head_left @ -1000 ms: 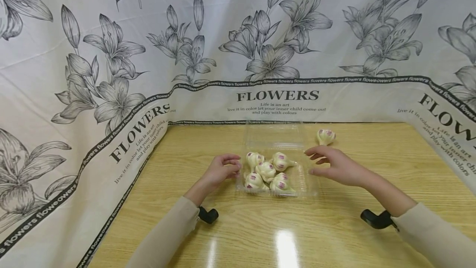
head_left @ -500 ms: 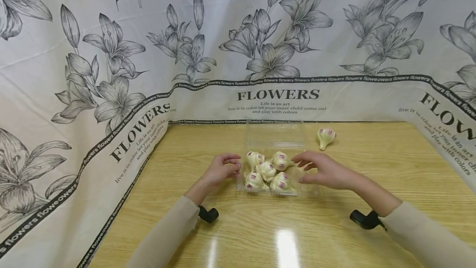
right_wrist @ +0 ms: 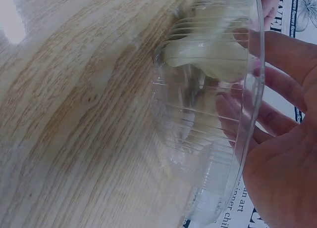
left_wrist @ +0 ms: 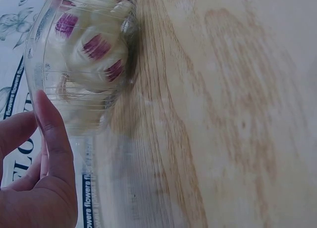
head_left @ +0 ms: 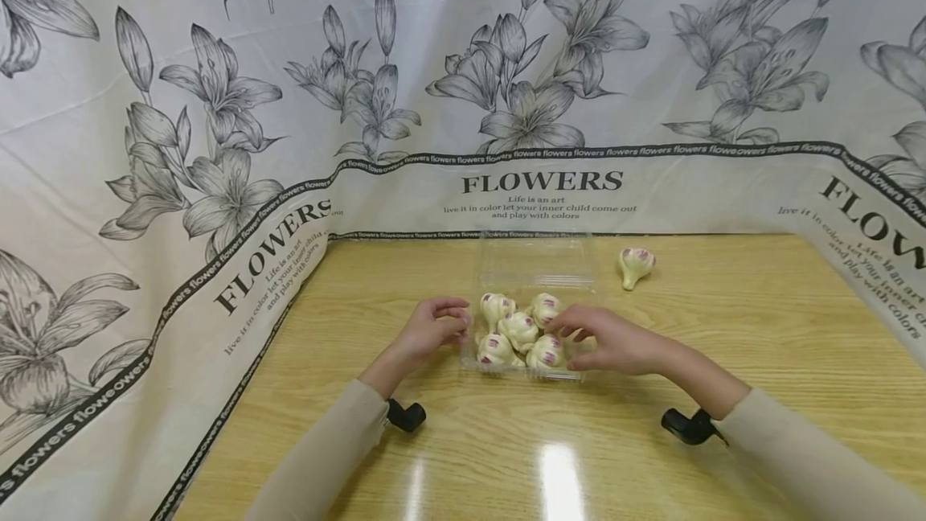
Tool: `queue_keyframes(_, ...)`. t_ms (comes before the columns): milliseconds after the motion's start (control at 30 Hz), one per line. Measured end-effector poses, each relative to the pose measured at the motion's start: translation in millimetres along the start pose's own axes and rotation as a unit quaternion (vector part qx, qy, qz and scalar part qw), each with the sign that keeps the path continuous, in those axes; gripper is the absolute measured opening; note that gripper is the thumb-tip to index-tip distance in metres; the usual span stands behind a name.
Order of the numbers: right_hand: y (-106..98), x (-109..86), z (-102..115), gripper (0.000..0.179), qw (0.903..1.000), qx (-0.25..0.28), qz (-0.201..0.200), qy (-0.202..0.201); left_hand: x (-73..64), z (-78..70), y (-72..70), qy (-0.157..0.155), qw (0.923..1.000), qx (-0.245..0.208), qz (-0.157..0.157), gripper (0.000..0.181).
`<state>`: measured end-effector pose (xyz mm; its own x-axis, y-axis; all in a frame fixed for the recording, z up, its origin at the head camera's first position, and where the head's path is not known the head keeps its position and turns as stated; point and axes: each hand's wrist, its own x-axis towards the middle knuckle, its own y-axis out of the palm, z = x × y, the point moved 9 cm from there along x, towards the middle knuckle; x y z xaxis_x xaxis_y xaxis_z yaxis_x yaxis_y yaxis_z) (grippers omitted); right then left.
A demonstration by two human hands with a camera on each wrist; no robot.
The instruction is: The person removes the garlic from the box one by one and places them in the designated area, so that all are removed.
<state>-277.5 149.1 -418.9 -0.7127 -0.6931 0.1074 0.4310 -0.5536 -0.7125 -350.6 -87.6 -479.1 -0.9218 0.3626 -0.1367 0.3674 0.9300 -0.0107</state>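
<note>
A clear plastic clamshell box (head_left: 506, 372) with its lid folded back holds several garlic bulbs (head_left: 519, 331), cream with purple patches. My left hand (head_left: 430, 332) pinches the box's left rim, the thumb (left_wrist: 52, 134) lying along the outer wall and a finger on the other side. From the right, my right hand (head_left: 611, 340) reaches over the opposite rim into the box. Its parted fingers (right_wrist: 233, 114) show through the ribbed wall, with the thumb right by a garlic bulb (right_wrist: 208, 57). That bulb is not enclosed by the hand.
One more garlic bulb (head_left: 637, 266) lies on the wooden table (head_left: 463, 441), behind and right of the box. The transparent lid (head_left: 535, 260) extends toward the back. A white cloth (head_left: 405, 211) printed with flowers hangs behind and along both sides.
My right hand has moved left, from beside the box's right edge to inside it at the right-hand bulbs. My left hand has stayed at the left rim.
</note>
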Motion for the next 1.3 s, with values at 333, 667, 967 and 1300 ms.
queue_keyframes(333,7,9.2,4,0.041,0.999,-0.02,0.031,-0.024,-0.3,-0.9,0.7,0.004,1.0,0.002,0.002,0.043)
queue_keyframes(667,15,19.0,-3,0.043,0.998,-0.021,0.059,-0.006,-1.2,0.1,1.3,0.0,1.0,0.0,0.003,0.044)
queue_keyframes(967,15,23.2,-9,0.04,0.9984,-0.013,0.054,0.011,0.0,-0.9,0.5,-0.001,1.0,-0.001,0.003,0.043)
queue_keyframes(1300,5,18.5,-6,0.039,0.9996,-0.017,0.02,0.006,-0.8,-0.6,0.1,-0.004,1.0,-0.002,0.003,0.043)
